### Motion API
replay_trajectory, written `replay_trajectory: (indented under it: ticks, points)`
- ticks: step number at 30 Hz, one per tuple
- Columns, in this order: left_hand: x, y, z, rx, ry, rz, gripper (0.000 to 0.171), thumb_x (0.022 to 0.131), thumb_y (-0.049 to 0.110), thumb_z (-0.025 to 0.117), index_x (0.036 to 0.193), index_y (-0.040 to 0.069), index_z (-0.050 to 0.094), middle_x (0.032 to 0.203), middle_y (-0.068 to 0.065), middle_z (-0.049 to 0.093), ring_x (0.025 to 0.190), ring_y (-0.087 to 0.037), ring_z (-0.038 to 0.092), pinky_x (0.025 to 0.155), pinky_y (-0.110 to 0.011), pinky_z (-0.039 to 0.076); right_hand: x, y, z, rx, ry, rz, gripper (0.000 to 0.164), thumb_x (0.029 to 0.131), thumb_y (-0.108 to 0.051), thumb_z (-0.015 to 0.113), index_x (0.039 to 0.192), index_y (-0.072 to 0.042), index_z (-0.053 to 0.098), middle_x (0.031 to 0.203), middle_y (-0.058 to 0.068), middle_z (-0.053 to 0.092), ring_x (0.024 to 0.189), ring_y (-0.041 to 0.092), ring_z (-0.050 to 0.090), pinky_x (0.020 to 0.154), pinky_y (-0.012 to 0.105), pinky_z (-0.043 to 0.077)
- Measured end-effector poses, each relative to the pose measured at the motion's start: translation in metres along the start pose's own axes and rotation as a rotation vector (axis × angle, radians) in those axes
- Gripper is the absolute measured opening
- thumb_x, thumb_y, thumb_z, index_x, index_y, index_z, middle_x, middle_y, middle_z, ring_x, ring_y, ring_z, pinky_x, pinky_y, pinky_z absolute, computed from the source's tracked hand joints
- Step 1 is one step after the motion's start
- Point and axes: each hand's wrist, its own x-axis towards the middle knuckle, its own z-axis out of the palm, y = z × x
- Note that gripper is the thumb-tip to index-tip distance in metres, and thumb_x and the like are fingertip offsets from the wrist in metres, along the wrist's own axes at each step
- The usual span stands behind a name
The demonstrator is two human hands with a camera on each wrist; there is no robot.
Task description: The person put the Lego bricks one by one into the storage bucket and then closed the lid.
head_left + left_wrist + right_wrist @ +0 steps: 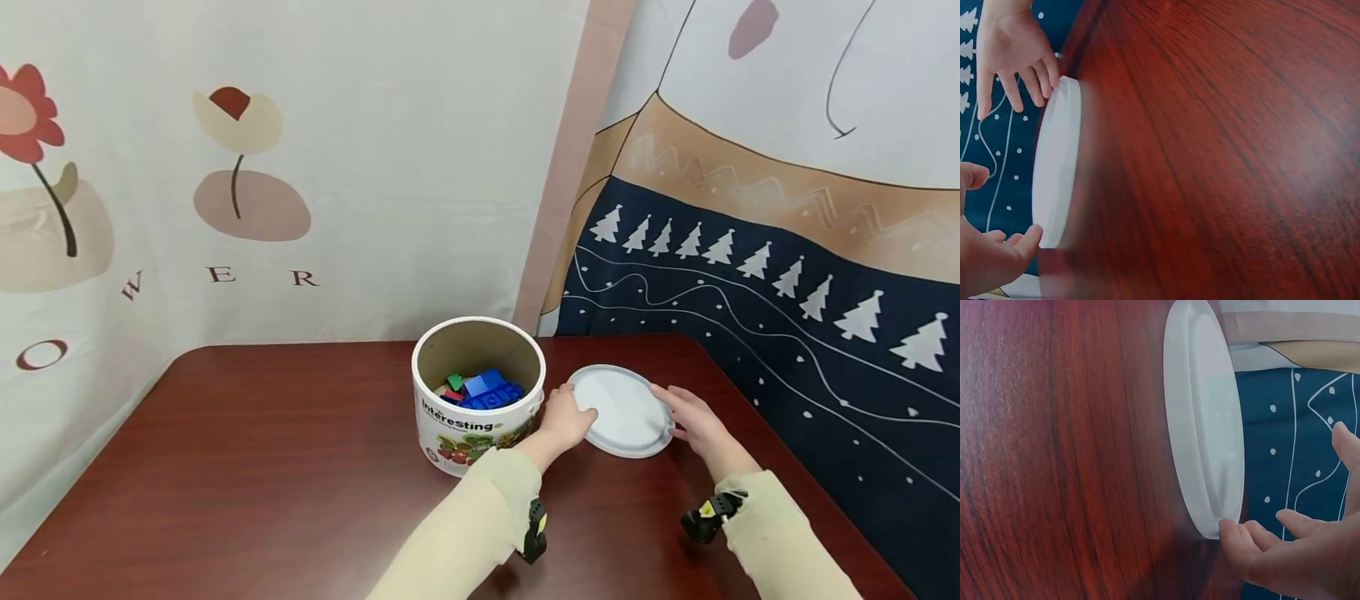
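A round white lid (624,412) lies on the table to the right of a white bucket (480,421) printed "Interesting". My left hand (566,419) is between bucket and lid; its fingertips touch the lid's near rim in the left wrist view, where the thumb stands apart from the lid. At the lid's right edge is my right hand (693,418), fingers extended. In the right wrist view, its fingertips (1229,534) meet the rim while the thumb points away. Inside the uncovered bucket are blue blocks (491,392), with a green block (454,382) and a bit of red.
The dark red-brown table (300,467) extends far to the left. Its right edge borders a navy cloth (787,350) with white trees, and a pale printed curtain (375,167) hangs behind. Dark wrist cameras (534,532) sit over cream sleeves.
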Motion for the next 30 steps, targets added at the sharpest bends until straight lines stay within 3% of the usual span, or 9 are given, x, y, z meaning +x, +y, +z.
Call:
replay_trajectory:
  ticks: [12, 17, 21, 24, 27, 30]
  points:
    - [-0.003, -0.017, -0.006, 0.015, -0.082, -0.048, 0.06, 0.088, 0.019, 0.06, 0.133, -0.015, 0.039, 0.135, -0.027, 0.047, 0.126, -0.034, 0.047, 0.103, -0.041, 0.041, 0.003, 0.003, 0.004, -0.187, -0.024, 0.012, 0.085, 0.095, -0.044, 0.044, 0.146, 0.009, 0.001, 0.152, 0.031, 0.004, 0.136, 0.042, 0.019, 0.11, 0.051, 0.028]
    - [-0.004, -0.02, -0.007, 0.026, -0.05, -0.029, 0.053, 0.086, 0.017, 0.061, 0.126, -0.015, 0.047, 0.127, -0.027, 0.054, 0.119, -0.034, 0.053, 0.098, -0.04, 0.045, 0.003, 0.006, 0.005, -0.176, -0.019, 0.03, 0.083, 0.094, -0.035, 0.049, 0.145, 0.01, 0.002, 0.151, 0.032, 0.006, 0.135, 0.042, 0.021, 0.109, 0.049, 0.03]
    - [-0.004, -0.021, -0.007, -0.026, -0.013, -0.002, 0.041, 0.085, 0.012, 0.06, 0.118, -0.013, 0.056, 0.114, -0.024, 0.063, 0.108, -0.031, 0.06, 0.09, -0.036, 0.05, 0.003, 0.01, 0.001, -0.142, -0.019, 0.036, 0.077, 0.095, -0.028, 0.048, 0.143, 0.014, 0.006, 0.149, 0.034, 0.011, 0.133, 0.043, 0.025, 0.108, 0.048, 0.034]
    - [-0.003, -0.02, -0.007, -0.09, 0.004, 0.021, 0.034, 0.084, 0.006, 0.059, 0.114, -0.01, 0.06, 0.107, -0.02, 0.067, 0.101, -0.027, 0.064, 0.084, -0.032, 0.052, 0.004, 0.016, -0.006, -0.104, 0.008, 0.032, 0.065, 0.097, -0.022, 0.045, 0.143, 0.014, 0.016, 0.142, 0.034, 0.027, 0.118, 0.038, 0.044, 0.095, 0.04, 0.046]
    - [-0.002, -0.017, -0.006, -0.101, 0.039, 0.043, 0.034, 0.081, 0.002, 0.059, 0.112, -0.011, 0.061, 0.105, -0.02, 0.068, 0.1, -0.025, 0.063, 0.083, -0.029, 0.052, 0.003, 0.022, -0.012, -0.044, 0.033, 0.021, 0.057, 0.097, -0.019, 0.045, 0.142, 0.01, 0.025, 0.115, 0.021, 0.054, 0.091, 0.019, 0.056, 0.076, 0.027, 0.051]
    - [-0.001, -0.011, -0.006, -0.095, 0.06, 0.066, 0.034, 0.079, 0.0, 0.061, 0.111, -0.011, 0.062, 0.101, -0.021, 0.069, 0.095, -0.023, 0.064, 0.079, -0.026, 0.052, 0.0, 0.025, -0.02, 0.022, 0.016, 0.001, 0.053, 0.098, -0.02, 0.043, 0.141, 0.006, 0.027, 0.088, -0.004, 0.057, 0.074, 0.006, 0.053, 0.066, 0.022, 0.049]
